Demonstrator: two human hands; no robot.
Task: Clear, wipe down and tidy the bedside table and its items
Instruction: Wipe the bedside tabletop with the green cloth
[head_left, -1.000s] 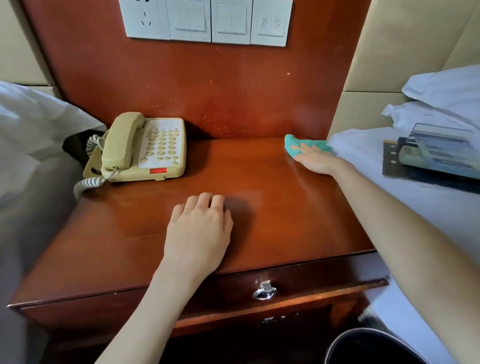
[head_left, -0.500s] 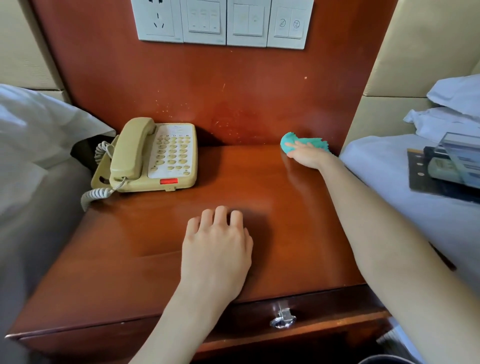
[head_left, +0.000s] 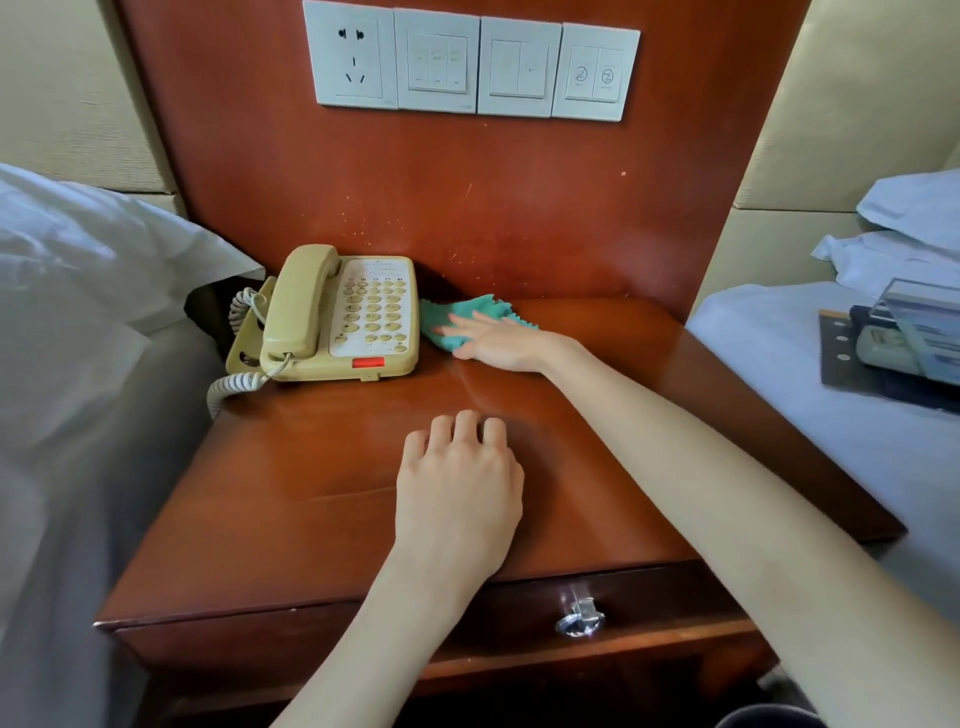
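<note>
The wooden bedside table (head_left: 322, 525) fills the middle of the view. A beige telephone (head_left: 343, 317) with a coiled cord stands at its back left. My right hand (head_left: 501, 343) lies flat on a teal cloth (head_left: 457, 319), pressing it on the table top right beside the telephone. My left hand (head_left: 460, 483) rests palm down near the table's front edge, its fingers bent and nothing in it.
Beds with white sheets flank the table on the left (head_left: 78, 322) and right (head_left: 841, 405). A dark tray with items (head_left: 893, 353) lies on the right bed. A switch panel (head_left: 470, 67) sits on the wooden backboard. The drawer has a metal pull (head_left: 579, 618).
My right hand has slid the teal cloth from the table's back right corner leftward along the back to the telephone. My left hand has stayed put.
</note>
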